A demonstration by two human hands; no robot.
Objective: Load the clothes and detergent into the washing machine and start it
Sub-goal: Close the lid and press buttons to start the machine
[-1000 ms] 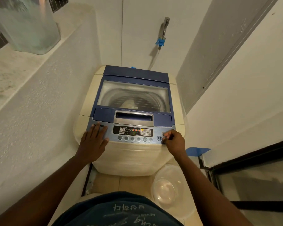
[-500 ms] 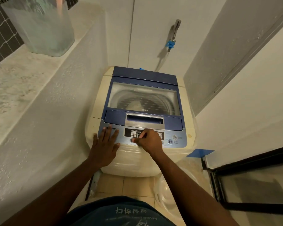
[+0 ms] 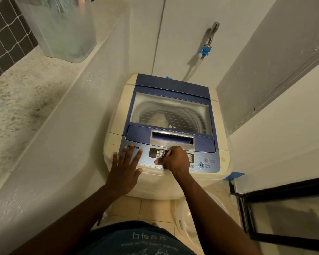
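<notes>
A cream top-loading washing machine (image 3: pixel 116 144) with a blue lid stands in a narrow corner. Its lid (image 3: pixel 171 107) is down, and pale clothes (image 3: pixel 159 120) show through the window. My left hand (image 3: pixel 125 166) lies flat with fingers spread on the left end of the control panel (image 3: pixel 213 159). My right hand (image 3: pixel 174 160) is curled over the middle of the panel, its thumb pressing on a button in the lower row. The start/pause button (image 3: pixel 201 165) sits uncovered to the right of that hand.
A tall white ledge (image 3: pixel 44 100) runs along the left with a translucent bin (image 3: pixel 63 28) on it. A tap with a blue fitting (image 3: pixel 206 50) is on the back wall. A clear plastic tub (image 3: pixel 191 223) sits on the floor, and a black-framed door (image 3: pixel 284 218) is at right.
My right hand moved from the start/pause button at the panel's right end to the middle buttons. The left hand stayed flat on the panel.
</notes>
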